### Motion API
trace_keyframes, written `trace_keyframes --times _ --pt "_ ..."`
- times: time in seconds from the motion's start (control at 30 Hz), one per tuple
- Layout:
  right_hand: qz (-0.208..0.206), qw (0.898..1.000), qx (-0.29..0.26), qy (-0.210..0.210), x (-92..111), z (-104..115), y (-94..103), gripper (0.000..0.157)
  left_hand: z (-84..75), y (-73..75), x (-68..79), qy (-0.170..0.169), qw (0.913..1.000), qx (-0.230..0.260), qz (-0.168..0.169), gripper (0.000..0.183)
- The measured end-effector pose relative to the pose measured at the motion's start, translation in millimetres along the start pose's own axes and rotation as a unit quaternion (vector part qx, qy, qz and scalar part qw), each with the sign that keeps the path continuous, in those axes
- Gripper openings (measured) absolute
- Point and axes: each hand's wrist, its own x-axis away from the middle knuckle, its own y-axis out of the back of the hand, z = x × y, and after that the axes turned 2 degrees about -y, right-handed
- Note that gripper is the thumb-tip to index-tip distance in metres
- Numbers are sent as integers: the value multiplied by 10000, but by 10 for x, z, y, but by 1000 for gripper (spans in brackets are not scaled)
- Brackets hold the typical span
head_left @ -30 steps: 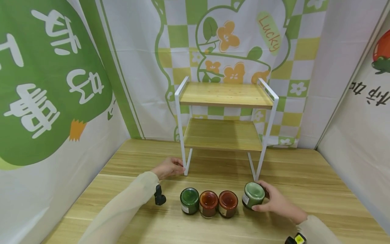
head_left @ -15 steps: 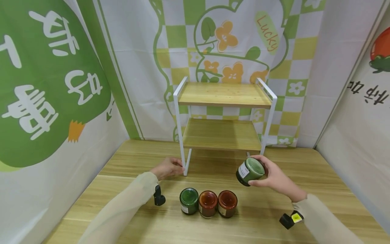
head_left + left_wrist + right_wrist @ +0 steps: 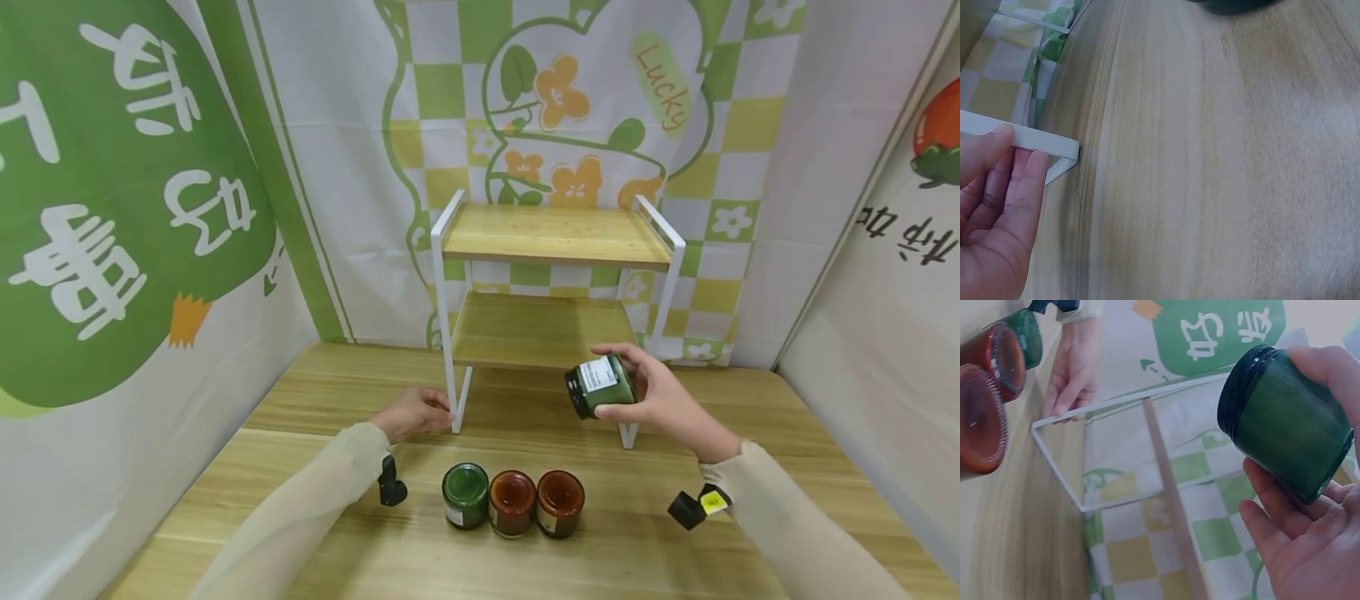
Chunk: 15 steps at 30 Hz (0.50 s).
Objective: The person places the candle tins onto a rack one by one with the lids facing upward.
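Observation:
My right hand [image 3: 660, 400] holds a green glass jar [image 3: 609, 385] with a black lid and a white label. It is raised off the table in front of the rack's lower right side, tilted with the lid towards the lower left. In the right wrist view, thumb and fingers wrap the jar's glass body [image 3: 1294, 422]. My left hand [image 3: 416, 414] pinches the front left leg [image 3: 1054, 142] of a white-framed rack near its foot. Another green jar [image 3: 466, 495] and two reddish-brown jars [image 3: 513, 502] stand in a row on the table, glass ends upward.
The two-tier rack has a wooden top shelf [image 3: 555, 232] and a lower shelf [image 3: 547, 332], between white side frames. It stands on a wooden table [image 3: 360, 550]. Printed cloth [image 3: 337, 167] encloses the back and both sides.
My right hand has lifted the green jar from the table, carried it up and leftward to the rack, and tipped it over sideways. The left hand stays on the rack leg.

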Motion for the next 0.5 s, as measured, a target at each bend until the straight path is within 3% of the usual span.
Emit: trace_keyframes --times 0.23,0.5 --pt "-119 9998 172 79 -101 156 39 71 -5 -2 -3 -20 10000 -15 76 8" --pt "-169 9995 -149 227 -243 323 44 70 -17 5 11 -82 9999 -33 117 7"
